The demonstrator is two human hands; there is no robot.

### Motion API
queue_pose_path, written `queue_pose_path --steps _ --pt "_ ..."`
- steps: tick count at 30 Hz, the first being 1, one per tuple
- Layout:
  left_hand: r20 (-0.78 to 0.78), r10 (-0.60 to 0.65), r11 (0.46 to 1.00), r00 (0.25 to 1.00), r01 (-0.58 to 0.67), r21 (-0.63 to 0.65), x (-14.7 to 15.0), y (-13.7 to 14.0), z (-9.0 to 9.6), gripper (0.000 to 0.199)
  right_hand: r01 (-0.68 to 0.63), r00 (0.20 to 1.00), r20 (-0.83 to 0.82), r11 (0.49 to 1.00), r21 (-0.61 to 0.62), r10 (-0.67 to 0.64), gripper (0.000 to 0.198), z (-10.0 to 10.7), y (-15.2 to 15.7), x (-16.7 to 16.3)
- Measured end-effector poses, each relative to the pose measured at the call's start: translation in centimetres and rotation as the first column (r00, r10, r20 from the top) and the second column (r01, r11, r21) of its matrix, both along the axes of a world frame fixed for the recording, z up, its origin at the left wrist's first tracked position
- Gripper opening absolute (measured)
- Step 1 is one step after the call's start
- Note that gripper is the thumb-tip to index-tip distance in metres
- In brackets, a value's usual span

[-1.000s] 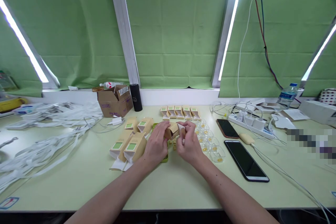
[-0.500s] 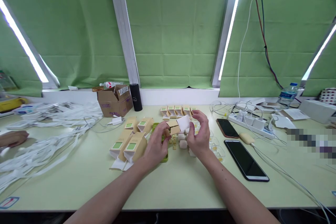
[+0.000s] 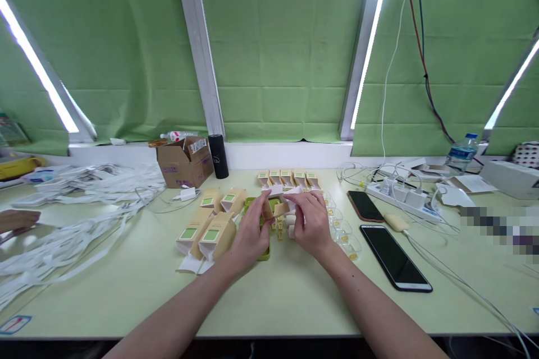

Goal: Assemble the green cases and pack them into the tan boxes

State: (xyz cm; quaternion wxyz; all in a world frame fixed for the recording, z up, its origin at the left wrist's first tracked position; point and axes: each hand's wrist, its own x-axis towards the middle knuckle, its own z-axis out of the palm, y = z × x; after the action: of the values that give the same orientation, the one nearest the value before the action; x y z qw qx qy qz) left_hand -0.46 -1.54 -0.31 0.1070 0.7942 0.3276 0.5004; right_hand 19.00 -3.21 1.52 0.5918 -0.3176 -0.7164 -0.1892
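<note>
My left hand (image 3: 249, 236) is closed on the side of a small cream cardboard box (image 3: 281, 209), whose white-lined flaps stand open. The fingers of my right hand (image 3: 315, 225) pinch a white flap on the box's right side. Beneath the box is a green tray (image 3: 264, 256), mostly covered by my left hand, with small yellow pieces (image 3: 280, 226) beside it. Pale blocks (image 3: 291, 231) lie partly hidden under my right hand. To the left stand several cream boxes with green labels (image 3: 218, 235), the front ones with white flaps hanging out.
A row of small cream boxes (image 3: 287, 178) stands behind. Clear plastic cups with yellow contents (image 3: 348, 247) lie right, near two phones (image 3: 396, 258) and a power strip (image 3: 404, 199). White straps (image 3: 96, 202), a carton (image 3: 185, 162) and another person's hand (image 3: 19, 221) are left.
My right hand has turned over and moved left onto the box, and its fingers have closed on the flap. The box opening now spreads wider; my left hand stays nearly still.
</note>
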Motion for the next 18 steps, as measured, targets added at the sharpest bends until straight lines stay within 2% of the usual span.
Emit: queue_pose_path --steps 5,11,18 --pt "0.024 0.015 1.000 1.000 -0.015 -0.011 0.03 0.03 -0.06 0.075 0.007 1.000 -0.008 1.000 -0.020 -0.007 0.042 0.06 -0.30 -0.28" --pt "0.042 0.031 0.999 0.999 -0.030 -0.029 0.08 -0.08 0.17 0.070 -0.023 0.993 -0.118 1.000 -0.007 0.022 0.030 0.62 -0.74 -0.48" --pt "0.054 0.051 0.998 0.997 -0.049 -0.039 0.06 0.14 0.13 0.065 -0.030 0.989 -0.148 0.999 -0.031 0.025 0.024 0.62 -0.71 -0.70"
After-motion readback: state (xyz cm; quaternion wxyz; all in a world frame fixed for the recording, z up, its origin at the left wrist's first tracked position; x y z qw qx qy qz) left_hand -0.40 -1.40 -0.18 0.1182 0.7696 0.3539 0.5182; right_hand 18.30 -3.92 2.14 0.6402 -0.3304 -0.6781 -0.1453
